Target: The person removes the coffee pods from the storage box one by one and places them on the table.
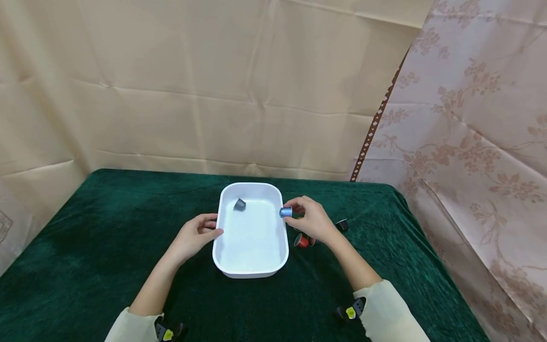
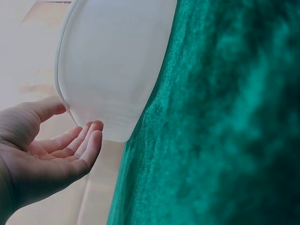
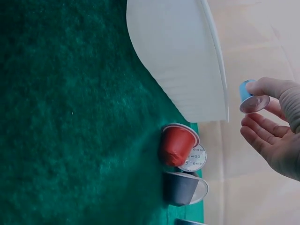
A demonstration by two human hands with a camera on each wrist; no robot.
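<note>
A blue coffee capsule [image 1: 286, 212] is pinched between the thumb and fingers of my right hand [image 1: 311, 219], over the right rim of a white tray [image 1: 252, 274]. The right wrist view shows the pale flanged lid of this blue capsule [image 3: 254, 104] tilted toward the camera. On the tray's left side, my left hand [image 1: 194, 236] holds the edge, thumb over the rim and fingers by the outer wall, as the left hand [image 2: 51, 145] in its wrist view shows. One dark grey capsule [image 1: 240, 204] lies inside the tray near its far left corner.
Right of the tray, partly under my right hand, several capsules lie on the green cloth [image 1: 128, 237]: a red capsule [image 1: 301, 241], a black capsule [image 1: 342, 225], and a dark capsule [image 3: 180, 188] among them. A beige curtain [image 1: 192, 95] hangs behind the table.
</note>
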